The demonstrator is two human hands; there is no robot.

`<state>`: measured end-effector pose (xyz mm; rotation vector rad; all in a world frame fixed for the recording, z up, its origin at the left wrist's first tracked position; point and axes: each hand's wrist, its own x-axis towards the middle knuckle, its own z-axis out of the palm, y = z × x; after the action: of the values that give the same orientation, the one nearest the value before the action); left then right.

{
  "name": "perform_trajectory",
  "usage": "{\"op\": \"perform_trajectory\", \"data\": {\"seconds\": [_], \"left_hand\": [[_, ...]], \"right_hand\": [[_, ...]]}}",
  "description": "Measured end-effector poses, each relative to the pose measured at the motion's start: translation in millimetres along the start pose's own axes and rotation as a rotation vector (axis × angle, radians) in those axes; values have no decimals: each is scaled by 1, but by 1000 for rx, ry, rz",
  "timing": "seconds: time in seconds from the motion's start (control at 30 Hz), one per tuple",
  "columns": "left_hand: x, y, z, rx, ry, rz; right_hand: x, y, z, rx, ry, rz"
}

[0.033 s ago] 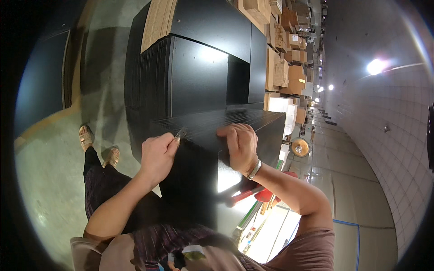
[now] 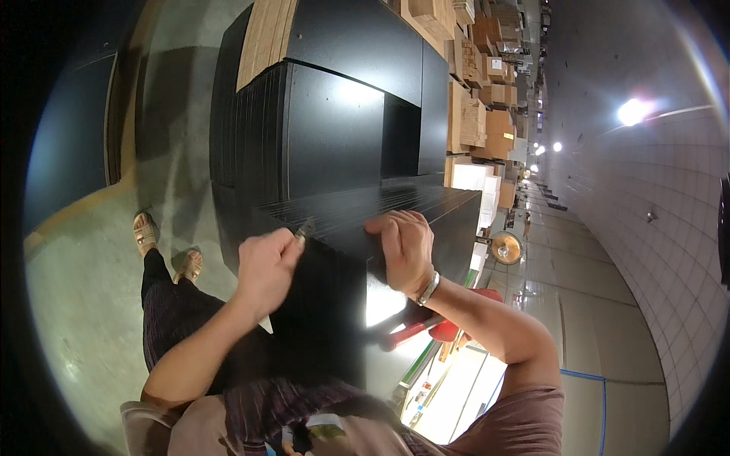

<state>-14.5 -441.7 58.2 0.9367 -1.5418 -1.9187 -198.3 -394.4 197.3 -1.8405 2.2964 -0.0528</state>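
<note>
My left hand (image 2: 266,262) is closed round a small, thin, greyish tool (image 2: 306,226), blade-like; only its end shows between thumb and fingers, too small to name surely. Its tip is at the near left corner of a row of black panels (image 2: 342,209), whose edges show as fine pale lines. Over these panels my right hand (image 2: 403,247) rests with curled fingers, apparently gripping the nearest black panel (image 2: 319,319) by its top edge. What its fingertips touch is hidden. A metal bracelet (image 2: 430,287) is on my right wrist.
Beyond stand larger stacks of black panels (image 2: 334,129), with bare brown board edges (image 2: 266,42). Cardboard boxes (image 2: 498,133) line the back right. Near my right arm are a round lamp-like fixture (image 2: 505,248) and a red object (image 2: 449,327). Another dark board (image 2: 72,144) lies far left.
My left hand has shifted very slightly down, and the tool in it is tilted a little differently. The right hand stays almost in place.
</note>
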Motion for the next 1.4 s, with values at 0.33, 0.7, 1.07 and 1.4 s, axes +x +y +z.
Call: {"op": "perform_trajectory", "data": {"seconds": [0.33, 0.7, 1.07, 1.4], "left_hand": [[-4, 32, -5, -112, -25, 94], [-2, 54, -8, -98, -142, 243], [5, 42, -5, -164, -171, 352], [12, 17, 0, -113, -111, 70]], "right_hand": [[1, -2, -4, 21, -43, 31], [0, 0, -2, 74, -89, 38], [7, 1, -3, 44, -93, 13], [4, 0, -3, 68, -88, 6]]}}
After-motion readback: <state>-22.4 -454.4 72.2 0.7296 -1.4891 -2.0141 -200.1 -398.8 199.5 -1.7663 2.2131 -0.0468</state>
